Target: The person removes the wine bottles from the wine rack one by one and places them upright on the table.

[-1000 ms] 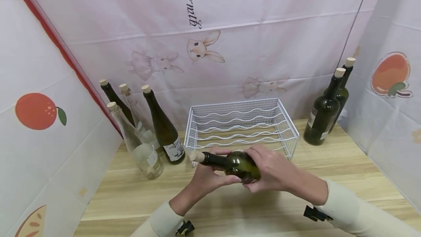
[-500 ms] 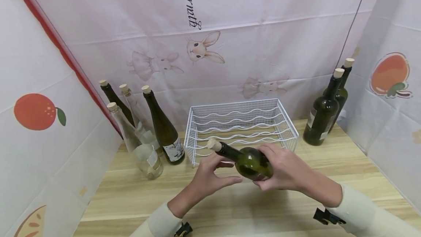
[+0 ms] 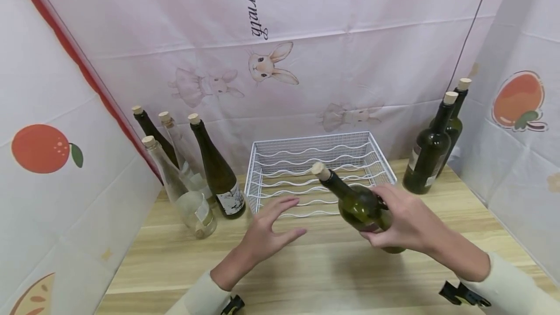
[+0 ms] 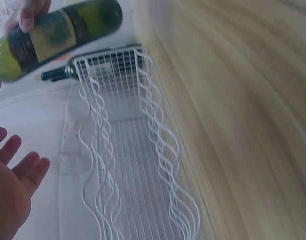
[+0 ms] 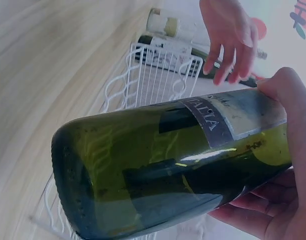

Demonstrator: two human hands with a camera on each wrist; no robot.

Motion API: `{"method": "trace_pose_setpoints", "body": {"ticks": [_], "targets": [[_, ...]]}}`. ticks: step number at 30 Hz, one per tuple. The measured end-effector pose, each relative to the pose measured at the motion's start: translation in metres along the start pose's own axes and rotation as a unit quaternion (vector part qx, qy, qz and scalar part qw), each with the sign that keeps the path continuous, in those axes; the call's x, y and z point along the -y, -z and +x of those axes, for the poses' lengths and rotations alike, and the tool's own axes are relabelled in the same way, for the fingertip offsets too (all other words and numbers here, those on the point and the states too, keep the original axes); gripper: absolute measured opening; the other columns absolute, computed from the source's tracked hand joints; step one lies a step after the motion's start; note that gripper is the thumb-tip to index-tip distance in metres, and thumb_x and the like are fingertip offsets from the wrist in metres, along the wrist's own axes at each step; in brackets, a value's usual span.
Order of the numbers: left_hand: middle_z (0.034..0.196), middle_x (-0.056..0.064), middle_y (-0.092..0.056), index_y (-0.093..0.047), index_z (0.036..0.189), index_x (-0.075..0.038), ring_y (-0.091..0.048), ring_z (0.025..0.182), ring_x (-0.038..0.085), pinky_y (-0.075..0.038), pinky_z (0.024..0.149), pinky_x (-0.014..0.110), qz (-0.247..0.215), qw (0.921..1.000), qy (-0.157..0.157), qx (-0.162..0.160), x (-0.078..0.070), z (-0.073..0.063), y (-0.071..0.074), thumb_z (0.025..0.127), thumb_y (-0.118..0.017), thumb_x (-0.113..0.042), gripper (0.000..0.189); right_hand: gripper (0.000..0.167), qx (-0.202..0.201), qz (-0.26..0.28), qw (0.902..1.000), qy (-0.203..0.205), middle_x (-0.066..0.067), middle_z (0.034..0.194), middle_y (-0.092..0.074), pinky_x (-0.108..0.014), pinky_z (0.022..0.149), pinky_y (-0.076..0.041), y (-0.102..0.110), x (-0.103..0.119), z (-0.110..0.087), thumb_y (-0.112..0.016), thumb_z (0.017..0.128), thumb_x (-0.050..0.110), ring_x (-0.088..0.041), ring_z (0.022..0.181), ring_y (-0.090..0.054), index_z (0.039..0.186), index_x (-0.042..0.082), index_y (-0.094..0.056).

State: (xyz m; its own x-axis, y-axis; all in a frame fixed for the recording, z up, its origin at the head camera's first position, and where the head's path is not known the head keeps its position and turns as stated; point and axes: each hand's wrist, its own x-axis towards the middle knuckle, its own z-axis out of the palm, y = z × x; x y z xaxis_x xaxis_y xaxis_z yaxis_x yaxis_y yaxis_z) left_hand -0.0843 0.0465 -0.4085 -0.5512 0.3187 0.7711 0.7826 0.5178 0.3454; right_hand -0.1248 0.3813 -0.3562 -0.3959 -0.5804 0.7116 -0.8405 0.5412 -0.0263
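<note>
A green glass wine bottle (image 3: 359, 206) with a cork in its neck is tilted above the table, its neck pointing up and to the left. My right hand (image 3: 407, 218) grips it round the body. In the right wrist view the label and base of this wine bottle (image 5: 143, 165) show large and close. My left hand (image 3: 267, 232) is apart from the bottle, fingers spread, thumb away from them, holding nothing. Just behind both hands stands a white wire bottle rack (image 3: 262, 193) with wavy rails; the held bottle covers part of its front right.
Several corked bottles stand at the left, among them a clear bottle (image 3: 192, 203) and a dark bottle (image 3: 218, 174) with a pale label. Two dark bottles (image 3: 430, 149) stand at the right. Printed cloth (image 3: 323, 72) hangs behind and at both sides of the wooden table (image 3: 306, 276).
My left hand has come off the bottle and drawn slightly left. My right hand has carried the bottle to the right, and the bottle has tipped more upright.
</note>
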Motion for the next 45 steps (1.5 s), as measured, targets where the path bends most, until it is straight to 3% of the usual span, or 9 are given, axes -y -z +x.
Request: {"method": "trace_pose_setpoints", "body": {"ticks": [3, 9, 18, 24, 28, 33, 36, 41, 45], "targets": [[0.132, 0.014, -0.069, -0.066, 0.134, -0.006, -0.066, 0.124, 0.030, -0.052, 0.111, 0.032, 0.035, 0.9993, -0.006, -0.011, 0.007, -0.001, 0.005, 0.085, -0.086, -0.030, 0.059, 0.079, -0.004, -0.002, 0.9999, -0.015, 0.001, 0.099, -0.071, -0.028, 0.072, -0.061, 0.006, -0.006, -0.004, -0.096, 0.043, 0.039, -0.009, 0.086, -0.066, 0.109, 0.006, -0.068], [0.136, 0.015, -0.067, -0.065, 0.136, -0.004, -0.062, 0.130, 0.032, -0.052, 0.111, 0.046, 0.112, 0.9937, -0.007, -0.010, 0.018, -0.004, 0.011, 0.085, -0.085, -0.032, 0.062, 0.077, -0.013, -0.011, 0.9987, -0.049, 0.005, 0.096, -0.070, -0.022, 0.072, -0.058, 0.018, -0.018, -0.011, -0.097, 0.043, 0.037, -0.008, 0.083, -0.065, 0.107, 0.007, -0.068], [0.135, 0.017, -0.068, -0.068, 0.130, -0.004, -0.057, 0.136, 0.040, -0.050, 0.113, 0.054, 0.225, 0.9740, -0.004, -0.023, 0.034, -0.011, 0.019, 0.080, -0.088, -0.028, 0.059, 0.081, -0.018, -0.007, 0.9937, -0.110, -0.002, 0.100, -0.072, -0.009, 0.074, -0.054, 0.030, -0.029, -0.025, -0.102, 0.039, 0.028, -0.012, 0.083, -0.067, 0.109, 0.006, -0.067], [0.134, 0.021, -0.067, -0.068, 0.129, 0.000, -0.059, 0.133, 0.045, -0.052, 0.109, 0.057, 0.263, 0.9639, 0.019, -0.040, 0.045, -0.010, 0.022, 0.078, -0.090, -0.023, 0.060, 0.079, -0.030, 0.000, 0.9891, -0.144, 0.000, 0.097, -0.070, -0.003, 0.073, -0.051, 0.037, -0.041, -0.037, -0.102, 0.039, 0.022, 0.005, 0.087, -0.059, 0.107, 0.005, -0.067], [0.134, 0.024, -0.066, -0.068, 0.129, 0.002, -0.059, 0.131, 0.048, -0.051, 0.110, 0.058, 0.270, 0.9605, 0.040, -0.054, 0.052, -0.007, 0.024, 0.081, -0.088, -0.020, 0.057, 0.078, -0.035, 0.007, 0.9844, -0.172, -0.002, 0.096, -0.068, 0.001, 0.074, -0.045, 0.042, -0.051, -0.044, -0.101, 0.039, 0.017, 0.019, 0.092, -0.048, 0.107, 0.004, -0.067], [0.134, 0.024, -0.066, -0.067, 0.129, 0.004, -0.061, 0.127, 0.045, -0.053, 0.106, 0.057, 0.248, 0.9627, 0.082, -0.071, 0.058, -0.005, 0.024, 0.083, -0.085, -0.019, 0.054, 0.079, -0.035, 0.011, 0.9789, -0.201, -0.012, 0.099, -0.071, 0.002, 0.074, -0.042, 0.047, -0.061, -0.051, -0.103, 0.041, 0.017, 0.025, 0.095, -0.041, 0.110, 0.000, -0.068], [0.135, 0.023, -0.065, -0.066, 0.130, 0.003, -0.062, 0.124, 0.042, -0.056, 0.103, 0.056, 0.236, 0.9616, 0.118, -0.076, 0.060, -0.003, 0.024, 0.085, -0.084, -0.019, 0.054, 0.081, -0.034, 0.008, 0.9751, -0.219, -0.019, 0.100, -0.071, 0.002, 0.073, -0.040, 0.049, -0.067, -0.055, -0.103, 0.043, 0.019, 0.027, 0.097, -0.038, 0.113, -0.002, -0.067], [0.138, 0.024, -0.063, -0.061, 0.136, 0.005, -0.062, 0.127, 0.040, -0.054, 0.107, 0.054, 0.206, 0.9580, 0.186, -0.073, 0.065, -0.002, 0.025, 0.090, -0.080, -0.020, 0.056, 0.080, -0.038, -0.003, 0.9694, -0.243, -0.025, 0.100, -0.071, 0.000, 0.071, -0.038, 0.054, -0.078, -0.062, -0.103, 0.044, 0.019, 0.029, 0.096, -0.034, 0.112, -0.005, -0.067], [0.141, 0.022, -0.062, -0.057, 0.141, 0.004, -0.065, 0.125, 0.038, -0.056, 0.106, 0.052, 0.185, 0.9497, 0.244, -0.066, 0.068, -0.003, 0.025, 0.094, -0.076, -0.023, 0.058, 0.075, -0.044, -0.008, 0.9639, -0.262, -0.027, 0.097, -0.070, -0.001, 0.068, -0.037, 0.058, -0.087, -0.068, -0.102, 0.046, 0.020, 0.030, 0.092, -0.033, 0.107, -0.005, -0.067]]}}
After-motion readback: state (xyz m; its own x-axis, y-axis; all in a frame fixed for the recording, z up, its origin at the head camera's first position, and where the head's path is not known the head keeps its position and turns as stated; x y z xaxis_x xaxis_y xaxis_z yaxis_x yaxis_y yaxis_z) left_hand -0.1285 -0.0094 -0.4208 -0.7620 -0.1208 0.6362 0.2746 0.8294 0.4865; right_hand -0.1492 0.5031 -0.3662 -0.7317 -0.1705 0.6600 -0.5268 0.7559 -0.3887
